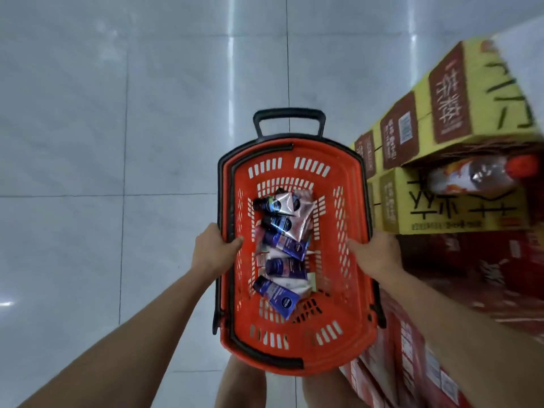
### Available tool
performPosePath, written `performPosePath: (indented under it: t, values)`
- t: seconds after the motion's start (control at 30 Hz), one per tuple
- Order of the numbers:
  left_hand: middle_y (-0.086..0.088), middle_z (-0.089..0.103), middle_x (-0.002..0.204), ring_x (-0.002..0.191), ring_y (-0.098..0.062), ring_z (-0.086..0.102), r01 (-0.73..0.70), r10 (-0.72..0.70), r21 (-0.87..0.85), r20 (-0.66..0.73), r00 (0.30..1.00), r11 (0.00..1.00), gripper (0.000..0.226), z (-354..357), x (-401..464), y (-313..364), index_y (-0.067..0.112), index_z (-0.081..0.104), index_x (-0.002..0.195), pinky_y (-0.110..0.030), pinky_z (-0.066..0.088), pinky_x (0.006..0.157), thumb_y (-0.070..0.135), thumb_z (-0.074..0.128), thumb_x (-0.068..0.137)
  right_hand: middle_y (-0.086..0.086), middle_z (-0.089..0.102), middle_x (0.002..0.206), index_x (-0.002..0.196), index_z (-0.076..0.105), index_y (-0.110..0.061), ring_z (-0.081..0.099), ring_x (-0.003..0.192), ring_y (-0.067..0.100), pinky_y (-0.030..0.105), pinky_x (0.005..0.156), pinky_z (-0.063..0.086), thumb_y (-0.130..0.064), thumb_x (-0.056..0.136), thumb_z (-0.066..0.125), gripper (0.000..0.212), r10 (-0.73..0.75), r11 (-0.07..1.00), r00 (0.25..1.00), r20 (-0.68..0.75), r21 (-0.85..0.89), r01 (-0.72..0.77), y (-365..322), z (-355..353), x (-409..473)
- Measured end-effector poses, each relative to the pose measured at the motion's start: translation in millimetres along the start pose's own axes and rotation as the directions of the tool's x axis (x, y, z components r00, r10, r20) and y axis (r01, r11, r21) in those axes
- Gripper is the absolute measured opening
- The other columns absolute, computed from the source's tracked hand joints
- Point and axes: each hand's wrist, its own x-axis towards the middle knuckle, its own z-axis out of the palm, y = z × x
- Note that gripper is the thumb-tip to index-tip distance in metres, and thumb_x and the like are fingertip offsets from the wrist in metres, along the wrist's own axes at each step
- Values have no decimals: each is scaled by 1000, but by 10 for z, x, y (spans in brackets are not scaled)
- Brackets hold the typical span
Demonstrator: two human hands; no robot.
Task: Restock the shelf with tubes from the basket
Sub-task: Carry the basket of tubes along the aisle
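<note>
An orange plastic basket (347, 293) with black trim and a black pull handle is held above the floor in front of me. Several tubes (282, 251), dark blue, pink and white, lie piled in its bottom. My left hand (213, 250) grips the basket's left rim, thumb inside. My right hand (375, 254) grips the right rim the same way. No shelf is in view.
Grey tiled floor (117, 142) spreads to the left and ahead. Stacked yellow cartons (435, 119) stand at the right with a bottle (471, 178) lying on them, and red cartons (412, 343) sit below. My legs show under the basket.
</note>
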Motion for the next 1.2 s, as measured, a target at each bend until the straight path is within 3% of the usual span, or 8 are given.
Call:
performPosePath:
  t: [0.1,0.2,0.37,0.6,0.7,0.8,1.03,1.2]
  values:
    - [1,72,105,81,-12,69,-18,18,-20,-20,1000,1000,41,-482,-431,221,16,60,116,-27,56,66,42,76,89,7,68,78,81,63,-10,66,71,28,42,69,61,-46,85,79,39,16,1000,1000,-5,6,-16,-253,-451,-468]
    - [0,73,103,81,-12,70,-34,31,-42,-62,998,999,40,-1004,-869,431,15,61,113,-27,56,64,41,77,87,8,67,83,84,60,-13,66,75,30,40,65,58,-50,81,81,42,-18,999,1000,-19,42,19,-538,-867,-958]
    - [2,76,102,82,-14,76,-76,66,-143,-76,995,987,46,-1735,-1561,665,20,62,114,-39,65,76,46,80,81,-1,69,82,88,64,-23,66,70,20,35,63,57,-44,79,81,29,-100,989,992,-80,101,107,-895,-1448,-1747]
    - [3,76,99,77,-13,77,-189,152,-216,-176,973,958,50,-2541,-2308,928,17,62,120,-25,60,64,42,84,83,1,68,81,100,67,-11,64,68,20,28,57,49,-40,81,81,38,-201,966,968,-147,136,221,-1356,-2084,-2664]
    - [0,77,96,76,-17,78,-222,165,-260,-224,961,940,50,-2787,-2477,996,15,63,118,-39,66,74,43,84,83,-2,61,78,97,61,-14,58,61,13,22,51,42,-36,85,78,30,-251,954,951,-181,117,274,-1525,-2264,-2965]
    - [1,77,92,73,-17,78,-250,174,-286,-267,948,925,47,-2958,-2594,1027,14,64,114,-37,65,73,43,84,84,3,65,88,99,55,-15,68,74,22,33,64,58,-38,87,78,34,-265,947,945,-192,134,293,-1644,-2330,-3130]
    - [2,76,95,75,-18,78,-233,173,-229,-257,951,945,50,-3113,-2649,790,15,61,115,-36,64,74,48,83,84,6,70,90,90,58,-14,71,75,24,39,70,62,-38,87,78,31,-293,941,933,-209,112,320,-1699,-2196,-3335]
    - [-1,71,100,82,-19,73,-205,162,-119,-294,942,972,54,-3163,-2658,625,16,54,116,-33,59,75,52,79,86,6,68,85,75,47,-23,70,75,26,45,74,62,-38,89,74,34,-317,941,919,-235,43,335,-1789,-2071,-3432]
